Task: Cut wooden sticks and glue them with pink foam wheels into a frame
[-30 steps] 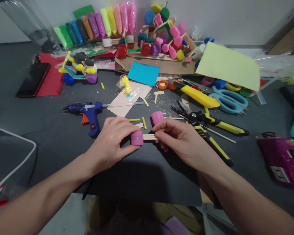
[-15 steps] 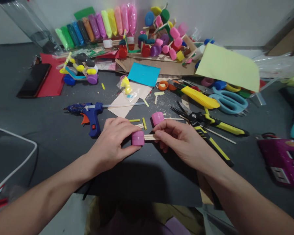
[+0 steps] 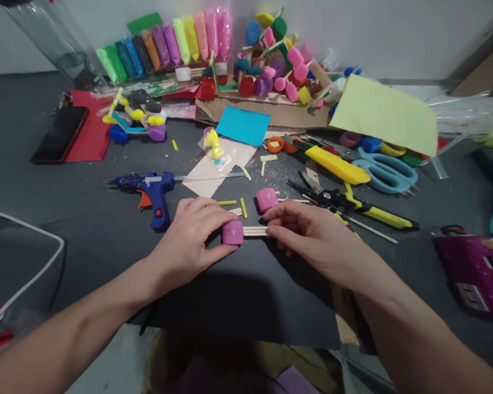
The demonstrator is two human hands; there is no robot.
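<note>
Between the thumb and fingers of my left hand [image 3: 195,235] is a pink bottle cap piece [image 3: 232,232], seemingly two caps joined. Three thin wooden sticks [image 3: 254,231] lie side by side against its right side; whether they enter it is unclear. Their right ends are pinched by my right hand [image 3: 304,230], which is closed on them. Just behind that hand stands a second pink cap piece [image 3: 267,200] with a stick running right from it. Short yellow strips [image 3: 243,208] and more stick ends [image 3: 235,212] lie behind the left hand.
A blue glue gun [image 3: 154,191] lies left of my hands. To the right are black-and-yellow pliers [image 3: 332,198], a yellow box cutter [image 3: 332,162] and blue scissors [image 3: 386,169]. Clay packets [image 3: 181,41] and small cap models [image 3: 271,65] line the back.
My right hand has slid a little to the right along the sticks, so more of their length shows. My left hand stays around the pink cap piece. The view has shifted slightly.
</note>
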